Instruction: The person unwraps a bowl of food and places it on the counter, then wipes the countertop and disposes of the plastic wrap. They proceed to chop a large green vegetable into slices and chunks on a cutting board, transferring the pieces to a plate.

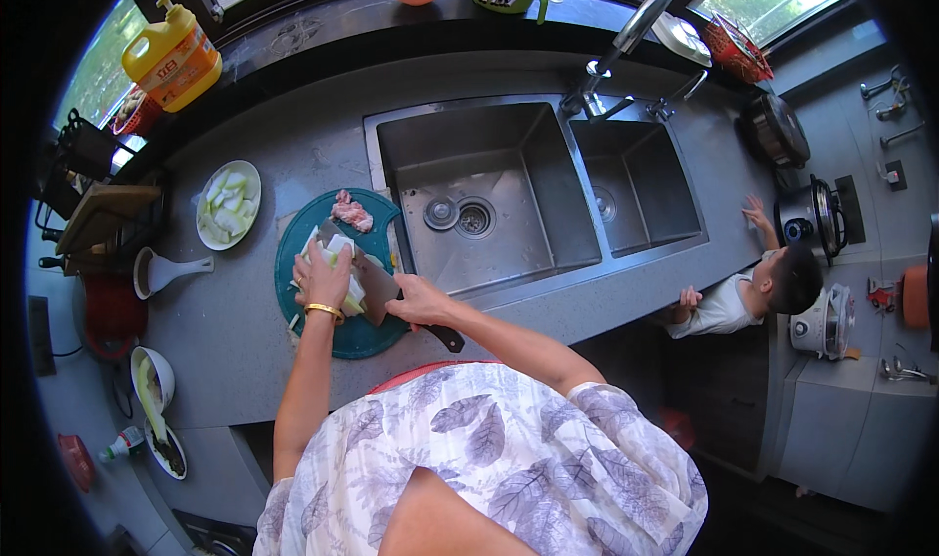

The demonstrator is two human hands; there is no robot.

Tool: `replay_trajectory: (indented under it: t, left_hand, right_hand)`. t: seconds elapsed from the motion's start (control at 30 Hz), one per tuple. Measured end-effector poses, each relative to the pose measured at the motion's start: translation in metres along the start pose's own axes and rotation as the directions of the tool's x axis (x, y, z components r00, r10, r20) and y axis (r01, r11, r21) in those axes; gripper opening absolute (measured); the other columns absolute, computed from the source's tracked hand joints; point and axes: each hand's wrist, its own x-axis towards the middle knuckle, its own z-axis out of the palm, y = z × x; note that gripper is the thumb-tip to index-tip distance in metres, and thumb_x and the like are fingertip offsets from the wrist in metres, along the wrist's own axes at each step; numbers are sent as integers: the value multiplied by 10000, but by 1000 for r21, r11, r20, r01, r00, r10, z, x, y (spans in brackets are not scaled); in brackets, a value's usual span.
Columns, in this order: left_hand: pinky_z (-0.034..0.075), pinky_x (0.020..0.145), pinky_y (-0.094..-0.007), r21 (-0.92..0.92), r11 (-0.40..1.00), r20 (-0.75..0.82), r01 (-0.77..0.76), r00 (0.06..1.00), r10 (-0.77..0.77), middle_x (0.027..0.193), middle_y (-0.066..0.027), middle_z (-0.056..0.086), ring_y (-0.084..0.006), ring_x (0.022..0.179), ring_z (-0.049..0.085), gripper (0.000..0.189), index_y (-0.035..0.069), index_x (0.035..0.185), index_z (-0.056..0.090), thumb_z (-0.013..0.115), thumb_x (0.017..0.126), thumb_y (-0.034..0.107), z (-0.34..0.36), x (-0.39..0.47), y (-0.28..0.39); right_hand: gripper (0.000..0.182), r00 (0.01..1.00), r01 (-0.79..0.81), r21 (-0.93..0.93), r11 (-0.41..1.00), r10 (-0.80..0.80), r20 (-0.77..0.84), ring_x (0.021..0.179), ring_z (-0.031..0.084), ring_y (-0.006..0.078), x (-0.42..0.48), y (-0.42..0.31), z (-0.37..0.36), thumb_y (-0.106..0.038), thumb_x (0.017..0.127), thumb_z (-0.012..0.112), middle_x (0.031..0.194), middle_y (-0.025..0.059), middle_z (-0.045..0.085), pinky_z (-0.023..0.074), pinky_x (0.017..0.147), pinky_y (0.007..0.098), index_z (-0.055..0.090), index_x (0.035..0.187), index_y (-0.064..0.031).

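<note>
On the round teal cutting board (374, 345) my left hand (323, 273) presses on a pile of pale green-white vegetable pieces (353, 296). My right hand (419, 301) grips a cleaver (376, 286) by its dark handle; the wide blade stands along the right side of the pile, near my left fingers. A lump of raw pinkish meat (352, 211) lies at the board's far edge. Left of the board, a white oval plate (254, 211) holds more cut pale vegetable pieces. A white ladle or scoop (172, 271) rests on the counter below that plate.
A double steel sink (469, 284) with a faucet (587, 94) adjoins the board on the right. A child (733, 303) stands at the counter's right end, one hand on its edge. A white bowl (167, 371) and knife rack (110, 211) are at left; a pressure cooker (803, 218) is far right.
</note>
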Motion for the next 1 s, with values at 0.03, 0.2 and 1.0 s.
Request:
replay_trajectory:
  t: [0.03, 0.2, 1.0]
  left_hand:
    - [222, 977, -616, 11, 1000, -31, 14, 999, -14, 1442, -220, 231, -373, 1345, 193, 768, 221, 1391, 288, 524, 772, 609, 3, -1, 1]
    - [230, 960, -620, 44, 999, -226, 31, 974, -20, 1437, -197, 250, -337, 1336, 227, 746, 210, 1379, 320, 522, 778, 603, 25, -14, 8]
    - [257, 939, -474, -180, 891, -587, -417, 772, 242, 1278, -195, 405, -331, 1213, 351, 640, 98, 1217, 530, 643, 718, 481, 6, -57, 30]
  right_hand:
    - [320, 1000, -3, 7, 1000, 3, 1, 426, 565, 196, 0, 2, 1, -172, 769, 577, 583, 122, 549, 443, 391, 327, 472, 915, 93]
    - [332, 1000, -6, -7, 1000, 6, -12, 419, 563, 200, 0, 2, 3, -182, 763, 580, 574, 125, 546, 439, 385, 336, 461, 902, 95]
    - [256, 994, -59, -82, 995, 51, -97, 425, 527, 116, -47, -36, 9, -109, 750, 641, 640, 51, 566, 405, 374, 256, 517, 931, 23]
